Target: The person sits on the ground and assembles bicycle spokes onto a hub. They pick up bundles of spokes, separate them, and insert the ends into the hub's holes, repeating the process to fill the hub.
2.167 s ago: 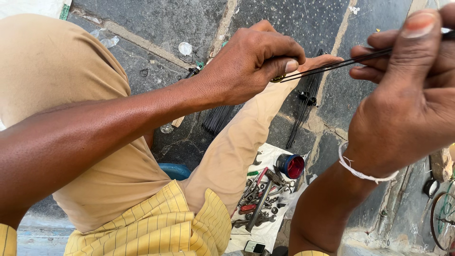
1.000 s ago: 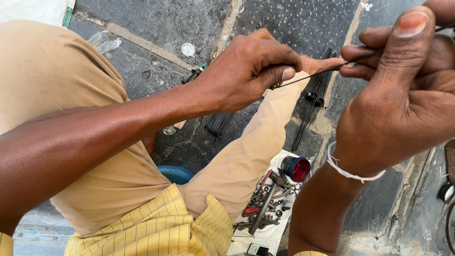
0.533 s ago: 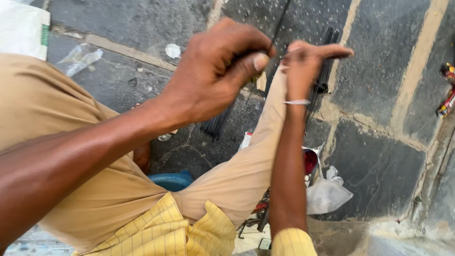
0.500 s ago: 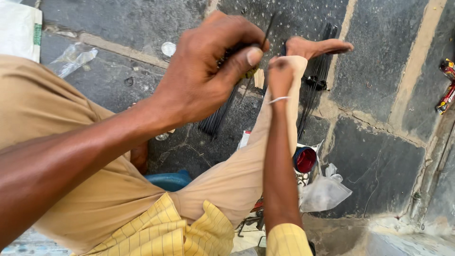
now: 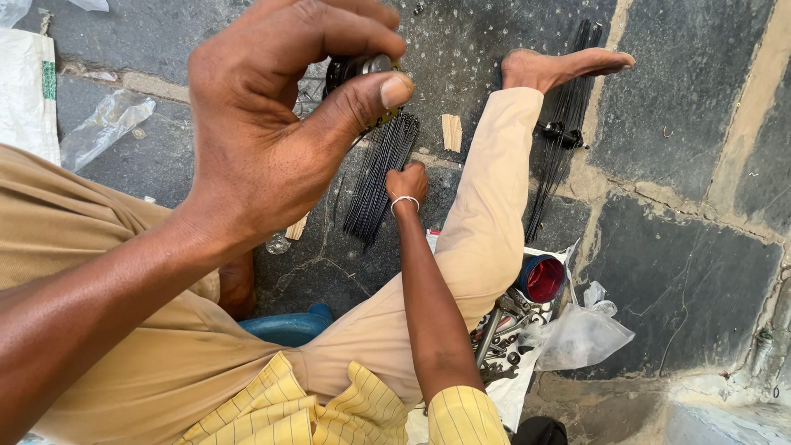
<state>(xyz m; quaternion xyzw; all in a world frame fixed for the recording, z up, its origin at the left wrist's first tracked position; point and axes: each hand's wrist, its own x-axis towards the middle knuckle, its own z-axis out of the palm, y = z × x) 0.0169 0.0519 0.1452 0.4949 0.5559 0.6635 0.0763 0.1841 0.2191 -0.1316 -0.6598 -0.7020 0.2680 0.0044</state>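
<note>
Since half a second ago, right hand [image 5: 406,183] has dropped lower still, away from the raised left hand, and now sits at the bundle of thin black spokes [image 5: 381,177] lying on the stone paving [image 5: 684,272]; the view has also tipped closer to the left hand.

Left hand [image 5: 284,124] held high near the camera, fingers curled, thumb pressed across toward the forefinger, pinching a small round dark-and-metal part [image 5: 360,67]. Exactly what the part is cannot be told; it is mostly hidden behind the thumb.

Right arm stretched long and straight down between the knees, wrist with a white band, fingers bunched over the upper end of the spoke bundle. Whether they have closed on a spoke or only touch the bundle I cannot tell.

Spokes lie fanned just in front of the seated legs, likely kept within one arm's stretch. A second spoke bundle [image 5: 564,124] lies beside the bare foot [image 5: 560,66]. By the right thigh: red-lined tin [image 5: 541,278], loose tools [image 5: 498,338] on white sheet, clear plastic bag [image 5: 581,336]
</note>
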